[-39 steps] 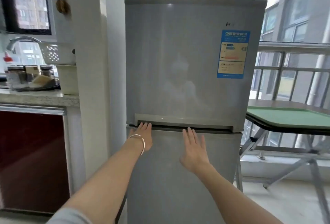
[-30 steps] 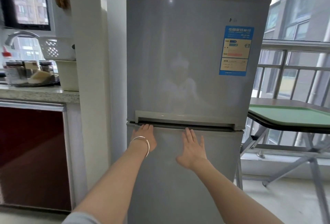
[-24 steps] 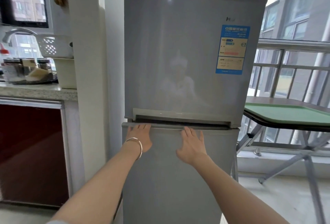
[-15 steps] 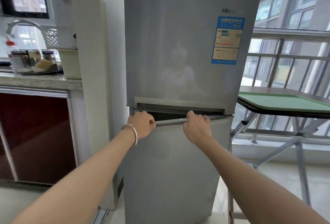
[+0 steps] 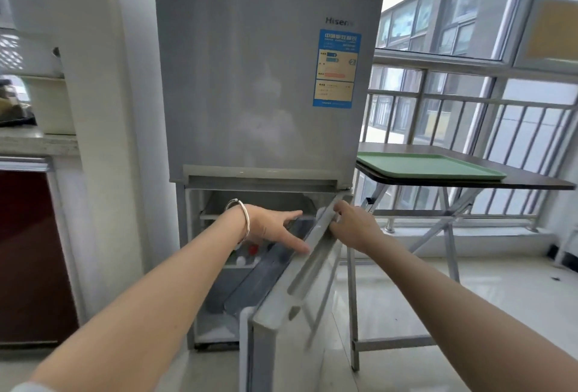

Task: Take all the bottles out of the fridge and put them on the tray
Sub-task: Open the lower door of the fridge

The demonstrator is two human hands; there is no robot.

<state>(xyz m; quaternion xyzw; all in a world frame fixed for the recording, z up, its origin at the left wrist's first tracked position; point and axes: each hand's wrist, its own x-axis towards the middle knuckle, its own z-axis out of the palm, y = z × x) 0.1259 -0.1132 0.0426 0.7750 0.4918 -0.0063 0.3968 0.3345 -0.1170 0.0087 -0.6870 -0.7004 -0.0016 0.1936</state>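
A grey two-door fridge (image 5: 250,78) stands in front of me. Its lower door (image 5: 291,307) is swung wide to the right. My right hand (image 5: 352,224) grips the door's top edge. My left hand (image 5: 275,229), with a bracelet on the wrist, reaches inside the opening with fingers spread, holding nothing. Below that hand, bottle caps (image 5: 248,254), one red and some white, show inside the lower compartment; the bottles themselves are mostly hidden. The green tray (image 5: 431,166) lies bare on a folding table to the right.
The dark folding table (image 5: 528,180) stands right of the fridge, its metal legs close to the open door. A railing and windows are behind it. On the left are a white pillar (image 5: 93,110) and a counter (image 5: 31,141) with a red cabinet below.
The lower fridge door went from closed to wide open, swinging right. My right hand stayed on its top edge; my left hand let go and moved into the opening.
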